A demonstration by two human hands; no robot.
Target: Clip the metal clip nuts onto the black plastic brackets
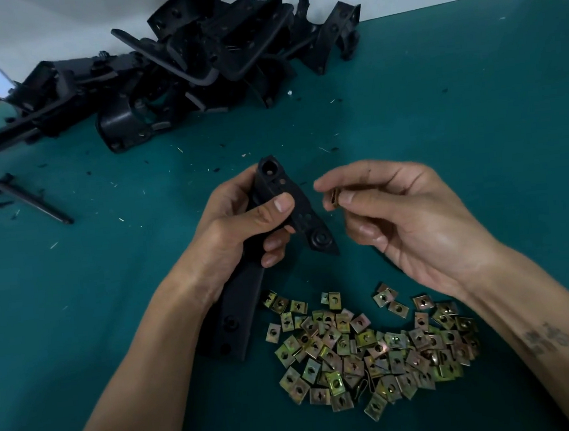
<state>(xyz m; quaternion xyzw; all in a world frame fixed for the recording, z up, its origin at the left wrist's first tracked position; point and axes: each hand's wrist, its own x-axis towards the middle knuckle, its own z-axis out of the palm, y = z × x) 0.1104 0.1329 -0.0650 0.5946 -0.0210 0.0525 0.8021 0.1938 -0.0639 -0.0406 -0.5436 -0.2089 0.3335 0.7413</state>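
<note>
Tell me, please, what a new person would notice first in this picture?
Probably the two hands in the middle: the left hand grips a black plastic bracket, and the right hand pinches one metal clip nut beside it, not yet touching. Next, the heap of clip nuts near the person, and the pile of black brackets at the table's far edge.

We're seeing dim, even overhead light with soft shadows under the forearms and a mild sheen on the right hand (414, 217). Wide-angle bending warps the table (473, 113) edges; far left is blurred, centre stays sharp.
</note>
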